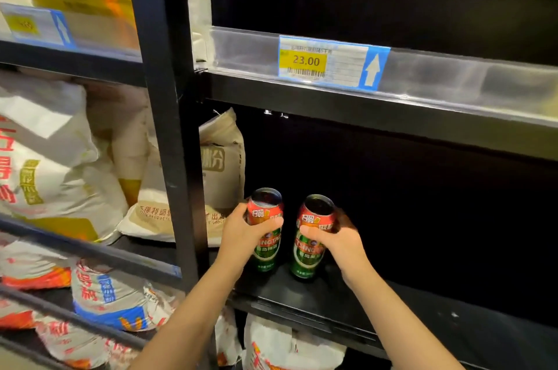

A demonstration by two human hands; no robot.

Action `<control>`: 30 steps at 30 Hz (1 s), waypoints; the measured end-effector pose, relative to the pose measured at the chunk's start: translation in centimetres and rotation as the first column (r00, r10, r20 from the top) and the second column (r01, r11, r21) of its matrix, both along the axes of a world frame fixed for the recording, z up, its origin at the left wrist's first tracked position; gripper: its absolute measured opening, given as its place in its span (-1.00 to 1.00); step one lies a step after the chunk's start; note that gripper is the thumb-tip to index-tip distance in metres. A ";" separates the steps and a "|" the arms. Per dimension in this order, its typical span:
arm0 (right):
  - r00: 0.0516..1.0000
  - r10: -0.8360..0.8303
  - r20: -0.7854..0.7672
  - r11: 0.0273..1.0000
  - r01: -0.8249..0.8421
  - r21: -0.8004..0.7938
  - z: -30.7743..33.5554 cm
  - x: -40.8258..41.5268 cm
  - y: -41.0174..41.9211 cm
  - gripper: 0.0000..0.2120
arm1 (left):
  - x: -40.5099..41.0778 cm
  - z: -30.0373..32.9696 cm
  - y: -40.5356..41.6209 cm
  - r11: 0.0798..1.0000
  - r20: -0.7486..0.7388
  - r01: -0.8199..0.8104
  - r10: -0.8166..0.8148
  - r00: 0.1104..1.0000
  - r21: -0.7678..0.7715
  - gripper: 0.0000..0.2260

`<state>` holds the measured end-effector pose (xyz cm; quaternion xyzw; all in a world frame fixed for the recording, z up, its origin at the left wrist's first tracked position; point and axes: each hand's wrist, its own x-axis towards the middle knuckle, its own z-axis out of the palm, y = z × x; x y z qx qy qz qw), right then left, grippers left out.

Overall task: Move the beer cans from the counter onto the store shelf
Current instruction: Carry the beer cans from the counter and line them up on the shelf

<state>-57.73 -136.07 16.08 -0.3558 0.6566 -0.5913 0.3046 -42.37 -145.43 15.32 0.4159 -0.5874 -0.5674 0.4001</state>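
We grip one upright beer can in each hand, left hand (pixel 241 234) on left can (pixel 265 231), right hand (pixel 338 241) on right can (pixel 314 237), shelf (pixel 332 300) directly at six o'clock beneath.

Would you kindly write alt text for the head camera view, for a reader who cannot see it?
Two hands each grip an upright red-and-green beer can on a black store shelf: the left hand holds the left can, the right hand the right can. Flour sacks fill the neighbouring shelves, and a 23.00 price tag hangs above.

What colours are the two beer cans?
Both beer cans: red upper part, green lower body; head view.
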 end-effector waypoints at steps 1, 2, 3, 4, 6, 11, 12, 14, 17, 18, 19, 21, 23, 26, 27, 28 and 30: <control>1.000 -0.008 0.014 1.000 0.008 -0.003 -0.2 -0.2 -0.5 -0.44 | -0.3 -0.1 -0.3 0.999 -0.022 -0.020 0.021 1.000 0.033 -0.58; 1.000 -0.008 0.029 1.000 0.009 -0.009 -0.3 -0.3 -0.9 -0.42 | -0.6 -0.3 -0.6 0.997 -0.036 -0.038 0.040 0.999 0.060 -0.59; 0.999 -0.009 0.047 1.000 0.010 -0.013 -0.5 -0.5 -1.3 -0.41 | -0.8 -0.3 -0.9 0.996 -0.038 -0.048 0.051 0.998 0.078 -0.59; 0.998 -0.010 0.066 1.000 0.011 -0.015 -0.7 -0.7 -1.6 -0.40 | -1.1 -0.3 -1.1 0.995 -0.034 -0.054 0.057 0.998 0.085 -0.59; 0.996 -0.012 0.088 1.000 0.014 -0.018 -0.8 -1.0 -2.3 -0.37 | -1.5 -0.2 -1.6 0.994 -0.011 -0.067 0.069 0.998 0.088 -0.61; 0.997 0.043 0.059 0.999 -0.041 -0.031 -0.6 -1.5 -3.5 -0.41 | -1.8 0.3 -2.7 0.996 0.054 -0.025 0.021 0.998 0.085 -0.62; 0.998 0.051 0.046 0.998 -0.050 -0.033 -0.7 -1.6 -3.7 -0.41 | -1.9 0.3 -2.8 0.997 0.068 -0.016 0.011 0.998 0.076 -0.62; 0.998 0.057 0.021 0.998 -0.057 -0.035 -0.9 -1.4 -4.0 -0.38 | -2.1 0.1 -3.3 0.999 0.089 0.004 -0.008 0.996 0.046 -0.57; 0.998 0.057 -0.015 0.998 -0.058 -0.039 -0.9 -1.4 -4.7 -0.36 | -2.5 -0.2 -3.9 1.000 0.107 0.025 -0.024 0.994 -0.004 -0.50; 0.997 0.066 -0.032 0.997 -0.068 -0.039 -0.8 -1.6 -4.9 -0.37 | -2.6 -0.4 -4.1 1.000 0.106 0.029 -0.029 0.994 -0.001 -0.49; 0.995 0.088 -0.056 0.996 -0.090 -0.025 -0.6 -1.7 -5.1 -0.38 | -2.8 -0.5 -4.3 0.999 0.098 0.037 -0.037 0.995 -0.002 -0.49; 0.980 0.146 -0.136 0.989 -0.145 0.016 -0.5 -2.0 -5.6 -0.39 | -3.0 -0.9 -4.8 0.998 0.093 0.063 -0.060 0.994 -0.025 -0.46; 0.982 0.128 -0.141 0.992 -0.128 0.012 -0.9 -2.2 -5.7 -0.40 | -3.1 -1.2 -5.2 0.995 0.094 0.092 -0.087 0.992 -0.045 -0.43; 0.966 0.180 -0.183 0.984 -0.175 0.043 -0.8 -2.8 -5.7 -0.50 | -3.3 -2.1 -5.6 0.992 0.069 0.101 -0.096 0.993 -0.070 -0.41; 0.954 0.216 -0.209 0.976 -0.209 0.058 -0.8 -2.9 -5.8 -0.51 | -3.3 -2.5 -5.6 0.993 0.058 0.084 -0.079 0.995 -0.084 -0.41; 0.950 0.228 -0.212 0.974 -0.221 0.059 -1.2 -3.0 -5.8 -0.49 | -3.4 -2.8 -5.6 0.994 0.047 0.067 -0.063 0.997 -0.091 -0.42; 0.974 0.165 -0.156 0.986 -0.161 0.038 -2.6 -2.6 -5.3 -0.42 | -3.4 -3.4 -5.6 0.993 0.030 0.050 -0.047 0.998 -0.103 -0.42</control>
